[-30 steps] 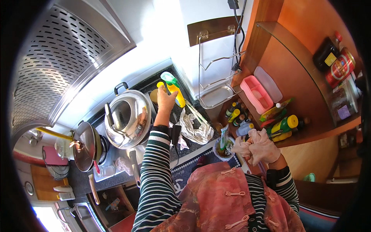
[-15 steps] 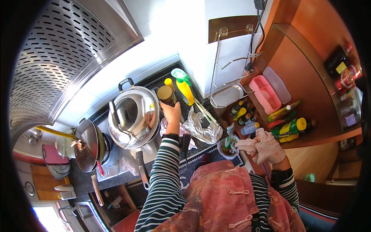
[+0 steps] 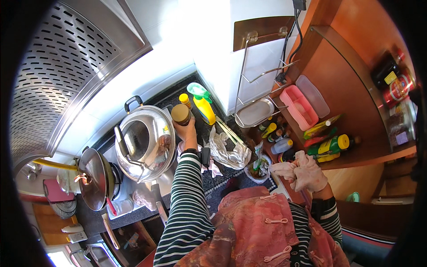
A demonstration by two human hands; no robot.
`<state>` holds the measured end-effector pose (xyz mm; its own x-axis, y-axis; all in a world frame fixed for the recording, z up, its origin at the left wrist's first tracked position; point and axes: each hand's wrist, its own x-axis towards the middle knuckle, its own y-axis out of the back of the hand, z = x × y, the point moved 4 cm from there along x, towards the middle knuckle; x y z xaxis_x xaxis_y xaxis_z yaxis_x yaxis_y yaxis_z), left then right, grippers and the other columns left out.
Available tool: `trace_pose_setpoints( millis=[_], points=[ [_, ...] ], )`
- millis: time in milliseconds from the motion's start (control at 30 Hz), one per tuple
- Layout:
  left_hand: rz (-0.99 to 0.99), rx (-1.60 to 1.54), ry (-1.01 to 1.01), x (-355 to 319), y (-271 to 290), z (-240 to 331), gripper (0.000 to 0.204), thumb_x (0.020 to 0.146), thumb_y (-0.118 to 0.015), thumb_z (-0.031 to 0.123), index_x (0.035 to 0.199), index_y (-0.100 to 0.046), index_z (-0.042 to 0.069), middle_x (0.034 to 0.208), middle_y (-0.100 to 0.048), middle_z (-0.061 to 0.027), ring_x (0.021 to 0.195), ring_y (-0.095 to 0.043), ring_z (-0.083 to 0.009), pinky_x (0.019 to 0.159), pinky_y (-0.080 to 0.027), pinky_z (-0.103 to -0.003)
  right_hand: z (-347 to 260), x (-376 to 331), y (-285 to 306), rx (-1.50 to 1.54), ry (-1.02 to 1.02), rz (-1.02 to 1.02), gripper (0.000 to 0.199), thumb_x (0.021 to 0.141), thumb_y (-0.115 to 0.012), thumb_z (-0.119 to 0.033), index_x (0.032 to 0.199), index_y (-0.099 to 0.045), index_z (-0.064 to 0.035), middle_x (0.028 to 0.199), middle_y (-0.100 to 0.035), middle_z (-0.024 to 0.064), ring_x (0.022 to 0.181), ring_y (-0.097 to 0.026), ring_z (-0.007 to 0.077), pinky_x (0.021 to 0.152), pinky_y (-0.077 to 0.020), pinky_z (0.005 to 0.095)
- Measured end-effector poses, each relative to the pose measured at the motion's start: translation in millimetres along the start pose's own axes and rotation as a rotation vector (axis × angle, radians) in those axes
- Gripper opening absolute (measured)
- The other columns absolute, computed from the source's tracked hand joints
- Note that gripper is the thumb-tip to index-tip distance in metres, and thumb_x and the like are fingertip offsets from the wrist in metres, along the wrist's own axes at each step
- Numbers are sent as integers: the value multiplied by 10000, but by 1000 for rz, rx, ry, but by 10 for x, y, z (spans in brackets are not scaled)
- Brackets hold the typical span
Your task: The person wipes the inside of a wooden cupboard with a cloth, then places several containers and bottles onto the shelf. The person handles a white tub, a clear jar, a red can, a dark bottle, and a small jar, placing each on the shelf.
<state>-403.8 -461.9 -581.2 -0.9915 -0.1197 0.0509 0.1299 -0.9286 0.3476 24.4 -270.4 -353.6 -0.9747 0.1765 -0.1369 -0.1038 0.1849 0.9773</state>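
My left hand (image 3: 188, 134) reaches forward over the counter, its fingers wrapped round a dark jar with a gold-brown lid (image 3: 181, 114). The jar stands upright in my grasp, between a large lidded steel pot (image 3: 146, 141) and a yellow spray bottle with a green-and-white head (image 3: 203, 107). A small yellow-capped bottle (image 3: 185, 100) is just behind it. At the right, my right hand (image 3: 314, 179) is closed on a crumpled pale pink cloth (image 3: 284, 169), which covers most of the fingers. Whether the jar touches the counter is hidden.
A dark wok (image 3: 94, 178) sits left of the pot. Crumpled plastic bags (image 3: 227, 150) and chopsticks lie on the counter beside my left forearm. A small waste bin (image 3: 258, 172), several bottles, a wire rack (image 3: 255, 111) and a pink container (image 3: 297, 107) are at the right.
The view has shifted slightly. My left hand has drawn the jar a little nearer, away from the small yellow-capped bottle. My right hand keeps hold of the cloth.
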Motion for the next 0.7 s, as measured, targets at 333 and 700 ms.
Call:
trace_pose_setpoints(
  millis=[333, 700],
  points=[
    [-128, -588, 41, -706, 327, 357, 730, 750, -858, 106, 1369, -486, -5, 1300, -584, -115, 1165, -592, -237, 1036, -463, -369, -140, 121, 234, 178, 191, 67, 579, 645, -701, -177, 1213, -678, -284, 976, -605, 21, 957, -482, 265, 834, -429, 372],
    [-896, -1084, 241, -2006, 577, 1472, 746, 843, -775, 395, 1402, -499, -14, 1297, -647, -145, 1159, -658, -267, 1040, -510, -411, -311, 152, 519, 354, 290, 543, 160, 757, -633, -84, 890, -545, -93, 909, -550, 8, 805, -532, 135, 799, -419, 256]
  ],
)
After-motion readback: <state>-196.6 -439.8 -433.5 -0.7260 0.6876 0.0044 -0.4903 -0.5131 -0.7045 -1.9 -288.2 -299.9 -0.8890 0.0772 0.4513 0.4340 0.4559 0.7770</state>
